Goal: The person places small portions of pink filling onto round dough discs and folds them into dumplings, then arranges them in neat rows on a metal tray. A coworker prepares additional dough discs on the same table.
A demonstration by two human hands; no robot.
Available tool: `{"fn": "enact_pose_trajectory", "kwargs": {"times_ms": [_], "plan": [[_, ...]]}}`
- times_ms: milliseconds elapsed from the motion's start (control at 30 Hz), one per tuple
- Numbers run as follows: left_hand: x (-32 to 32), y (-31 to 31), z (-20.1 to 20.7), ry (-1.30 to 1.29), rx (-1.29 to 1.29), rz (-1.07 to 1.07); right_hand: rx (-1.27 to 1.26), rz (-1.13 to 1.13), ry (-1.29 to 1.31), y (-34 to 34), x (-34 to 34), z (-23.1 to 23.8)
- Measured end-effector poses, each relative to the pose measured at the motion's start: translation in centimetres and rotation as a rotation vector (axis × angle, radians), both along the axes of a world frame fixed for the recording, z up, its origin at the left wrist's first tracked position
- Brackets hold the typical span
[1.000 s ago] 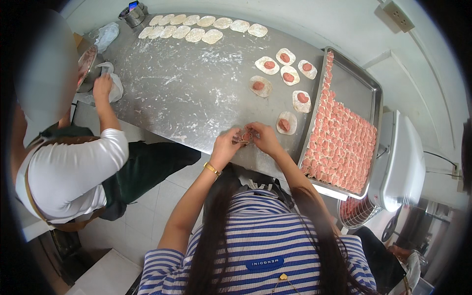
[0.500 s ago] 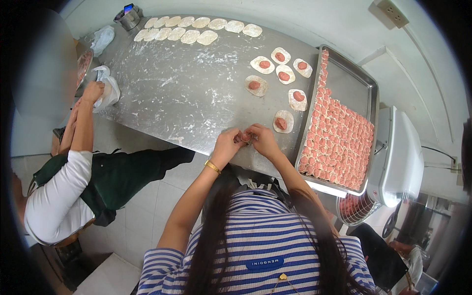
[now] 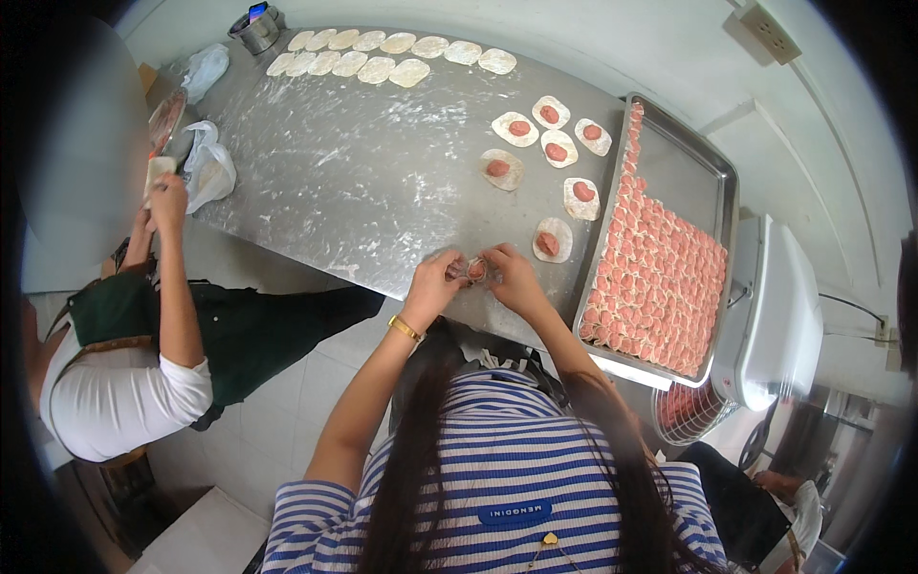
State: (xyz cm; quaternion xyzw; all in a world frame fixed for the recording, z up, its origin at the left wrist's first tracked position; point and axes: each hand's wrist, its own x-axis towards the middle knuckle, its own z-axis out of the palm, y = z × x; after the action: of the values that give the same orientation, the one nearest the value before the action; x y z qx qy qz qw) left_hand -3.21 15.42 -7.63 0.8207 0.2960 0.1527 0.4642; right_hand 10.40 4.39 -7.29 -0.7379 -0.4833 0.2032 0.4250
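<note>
Two hands [image 3: 428, 287] pinch a pale, round, pink-filled dough piece [image 3: 475, 272] between them, the right hand [image 3: 514, 278] nearer the rectangular metal tray [image 3: 675, 158].

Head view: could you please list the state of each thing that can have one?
Held dumpling: partly wrapped, open at the top
Left hand: fingers pinching the dumpling
Right hand: fingers pinching it too
Seven filled wrappers: flat, unfolded
Plain wrappers: flat, in two rows
Tray: partly filled
Table: dusted white
Plastic bags: crumpled
</note>
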Motion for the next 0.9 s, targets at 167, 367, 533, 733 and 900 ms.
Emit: {"fn": "enact_pose_trajectory", "kwargs": {"times_ms": [167,367,533,733,900], "plan": [[0.6,-0.2,0.4,0.081,-0.021,0.004,0.01,0.013,0.055,0.8,-0.1,-0.8],[0.1,-0.2,-0.5,-0.081,0.027,0.057,-0.083,0.079,-0.029,0.6,-0.5,0.8],[-0.8,-0.4,0.2,-0.067,-0.066,0.11,0.041,0.105,-0.103,1.0,-0.8,0.7],[-1.5,-0.3,-0.2,-0.003,-0.013,0.214,0.058,0.242,-0.122,0.5,0.3,-0.6],[2.8,-2.6,1.3,0.047,0.143,0.078,-0.001,-0.058,0.18,-3.4,9.4,3.0]]}}
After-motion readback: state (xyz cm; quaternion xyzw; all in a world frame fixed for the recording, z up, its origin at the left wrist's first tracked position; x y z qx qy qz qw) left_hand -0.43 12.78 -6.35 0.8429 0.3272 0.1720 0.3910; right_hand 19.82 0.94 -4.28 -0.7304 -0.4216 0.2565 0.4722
